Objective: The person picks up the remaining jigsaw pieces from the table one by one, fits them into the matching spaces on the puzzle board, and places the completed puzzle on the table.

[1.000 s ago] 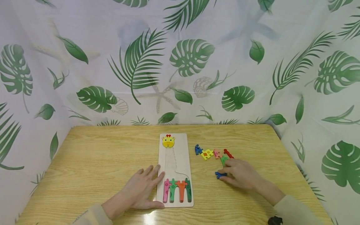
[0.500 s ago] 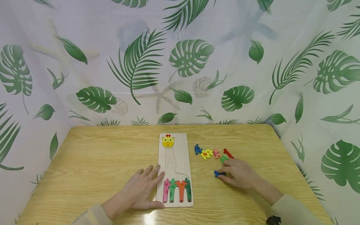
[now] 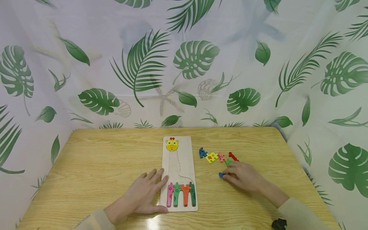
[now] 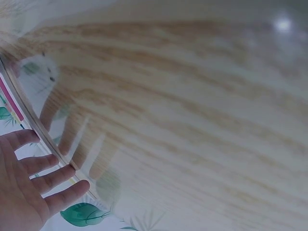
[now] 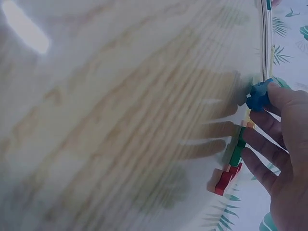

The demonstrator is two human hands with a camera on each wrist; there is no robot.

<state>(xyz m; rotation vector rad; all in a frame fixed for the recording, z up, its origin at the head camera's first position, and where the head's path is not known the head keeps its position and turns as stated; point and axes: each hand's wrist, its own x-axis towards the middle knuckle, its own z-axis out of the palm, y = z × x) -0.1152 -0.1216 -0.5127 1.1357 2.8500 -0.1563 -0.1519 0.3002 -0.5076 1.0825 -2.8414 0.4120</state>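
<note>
My right hand (image 3: 244, 177) pinches a blue puzzle piece (image 5: 260, 95) between thumb and index finger, right of the board. Most of that piece is hidden by the fingers in the head view. A wooden giraffe puzzle board (image 3: 187, 153) lies lengthwise in the middle of the table. Its yellow giraffe head (image 3: 172, 144) sits at the top of the outline, and pink, green, orange and dark green leg pieces (image 3: 185, 195) fill the bottom. Bare wood shows along the neck and body. My left hand (image 3: 143, 193) rests spread out, its fingertips touching the board's left edge.
Loose puzzle pieces lie right of the board: a dark blue one (image 3: 202, 152), a yellow one (image 3: 212, 157), a pink one (image 3: 222, 157), a red one (image 3: 233, 157) and a green one (image 3: 228, 162) partly behind my right hand. A leaf-print cloth (image 3: 195, 105) hangs behind the table.
The blue piece has turned in my right fingers and shifted slightly left and up, with less of it showing. My left hand and the board stay where they were.
</note>
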